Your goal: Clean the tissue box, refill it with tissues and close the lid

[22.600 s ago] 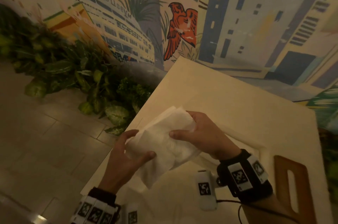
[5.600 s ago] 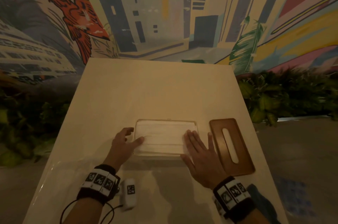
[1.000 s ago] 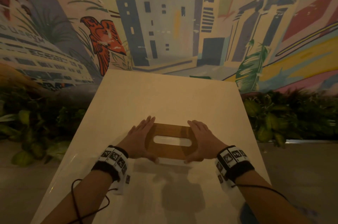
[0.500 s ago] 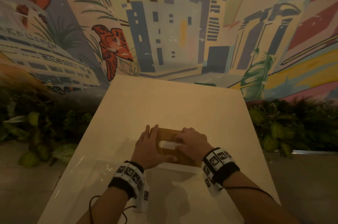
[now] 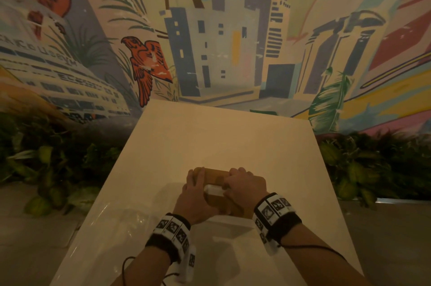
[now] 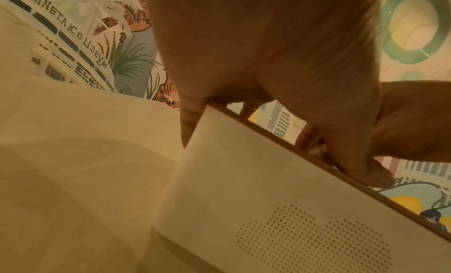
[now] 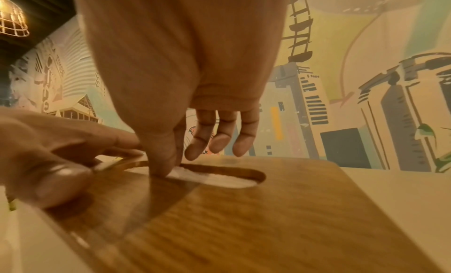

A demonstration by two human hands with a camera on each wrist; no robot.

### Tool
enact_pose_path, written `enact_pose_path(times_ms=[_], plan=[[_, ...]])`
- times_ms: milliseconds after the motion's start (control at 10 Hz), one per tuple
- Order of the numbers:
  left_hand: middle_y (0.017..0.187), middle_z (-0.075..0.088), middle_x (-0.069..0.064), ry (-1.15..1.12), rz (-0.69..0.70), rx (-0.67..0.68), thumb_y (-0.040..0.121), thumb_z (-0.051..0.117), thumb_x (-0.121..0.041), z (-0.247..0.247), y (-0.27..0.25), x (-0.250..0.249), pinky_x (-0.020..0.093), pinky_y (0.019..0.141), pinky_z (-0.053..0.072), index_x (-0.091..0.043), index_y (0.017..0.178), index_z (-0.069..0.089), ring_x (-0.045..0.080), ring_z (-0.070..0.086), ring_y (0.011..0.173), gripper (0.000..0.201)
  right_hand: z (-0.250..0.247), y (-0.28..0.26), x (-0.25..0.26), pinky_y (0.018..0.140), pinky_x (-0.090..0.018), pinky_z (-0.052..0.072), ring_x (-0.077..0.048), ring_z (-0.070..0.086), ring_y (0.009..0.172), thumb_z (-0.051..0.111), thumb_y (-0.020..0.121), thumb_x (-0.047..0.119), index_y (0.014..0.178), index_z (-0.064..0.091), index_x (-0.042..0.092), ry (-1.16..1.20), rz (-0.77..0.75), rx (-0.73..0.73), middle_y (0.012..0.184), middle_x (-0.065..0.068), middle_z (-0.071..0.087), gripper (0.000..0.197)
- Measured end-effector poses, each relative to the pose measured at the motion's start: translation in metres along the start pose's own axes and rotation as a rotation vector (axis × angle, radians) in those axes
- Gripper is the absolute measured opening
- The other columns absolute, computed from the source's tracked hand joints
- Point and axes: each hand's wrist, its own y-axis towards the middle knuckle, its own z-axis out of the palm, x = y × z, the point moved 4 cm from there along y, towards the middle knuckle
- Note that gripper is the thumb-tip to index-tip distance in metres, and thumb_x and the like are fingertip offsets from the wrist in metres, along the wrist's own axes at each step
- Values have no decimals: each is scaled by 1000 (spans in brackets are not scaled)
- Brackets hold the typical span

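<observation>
The white tissue box (image 5: pixel 224 221) stands near the table's front edge with its wooden lid (image 5: pixel 215 175) on top. White tissue (image 5: pixel 213 190) shows in the lid's slot. My left hand (image 5: pixel 194 197) grips the box's left end. One of its fingers (image 6: pixel 190 121) runs down the end wall (image 6: pixel 268 190), and its thumb (image 7: pixel 48 180) presses on the lid (image 7: pixel 268 219). My right hand (image 5: pixel 245 186) sits over the slot. Its thumb tip (image 7: pixel 161 167) pinches the tissue (image 7: pixel 219 177) at the slot's edge while the other fingers hang loose.
The pale table (image 5: pixel 221 136) runs away to a painted mural wall (image 5: pixel 221 40). Leafy plants line the floor on the left (image 5: pixel 46 164) and right (image 5: pixel 373 169). A glossy clear film (image 5: pixel 121 220) lies on the table at the near left.
Both hands flanked the lid's ends a second ago. The right hand has slid inward onto the slot, and the left has come over the lid's left end.
</observation>
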Motion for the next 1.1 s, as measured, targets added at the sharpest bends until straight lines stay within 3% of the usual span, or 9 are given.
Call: enact_pose_path(times_ms=[300,400,500,600,700,800,900,1000,1100], plan=[[160,-11,7,5,-16,3,48,75,-75,2,0,1,51,108,35,-31,150,-10,37,17,143,140,-2,-2,5,75,-31,29,-23,48,106,46,97,29,116,60,20,-29,18,-19,116,-4,52,25],[160,-9,6,-1,-16,-9,46,75,-76,1,-1,0,50,107,38,-31,150,-8,36,21,141,140,-2,-4,3,74,-30,33,-24,53,105,44,99,27,116,56,18,-40,21,-25,115,-4,56,23],[160,-7,5,0,-17,-19,44,75,-77,0,-1,-1,51,106,39,-31,150,-5,35,24,139,140,-5,0,-4,77,-32,44,-25,57,96,48,97,27,111,51,19,2,45,-64,108,-5,61,16],[160,-6,4,-11,-20,-16,41,75,-77,1,1,1,53,106,39,-30,150,-4,36,23,140,142,-12,1,-9,81,-37,43,-25,54,94,48,97,24,107,49,19,-40,-3,-108,104,-5,61,11],[159,-3,2,-19,-14,-35,37,74,-79,0,1,1,54,104,40,-32,149,-3,35,24,139,143,-22,-3,-7,81,-37,38,-25,53,96,43,100,23,108,49,16,-110,-101,-181,104,-4,60,12],[159,-4,3,-22,-8,-30,39,75,-77,-1,-1,-1,53,105,40,-31,149,-3,35,23,140,142,-25,-7,-5,80,-34,38,-24,53,96,43,100,24,109,50,17,-120,-104,-201,105,-4,60,13],[160,-3,3,-19,-9,-25,41,74,-77,-4,-4,-3,53,105,40,-32,149,-3,35,24,139,139,-26,-10,-5,77,-31,36,-20,51,89,43,100,27,107,51,18,-29,-83,-207,104,-2,61,13],[161,-7,7,-4,-23,-21,42,71,-81,-5,-5,-4,54,107,36,-31,150,-6,37,21,142,141,-33,-19,-10,81,-29,43,-15,51,91,45,98,31,111,52,20,186,-59,-302,107,2,59,18],[161,-9,6,-55,-58,-78,37,62,-91,-15,-12,-5,57,109,31,-32,150,-8,36,17,143,146,-40,-43,-37,79,-22,45,-8,54,92,52,96,29,117,54,23,450,45,-493,107,10,55,22]])
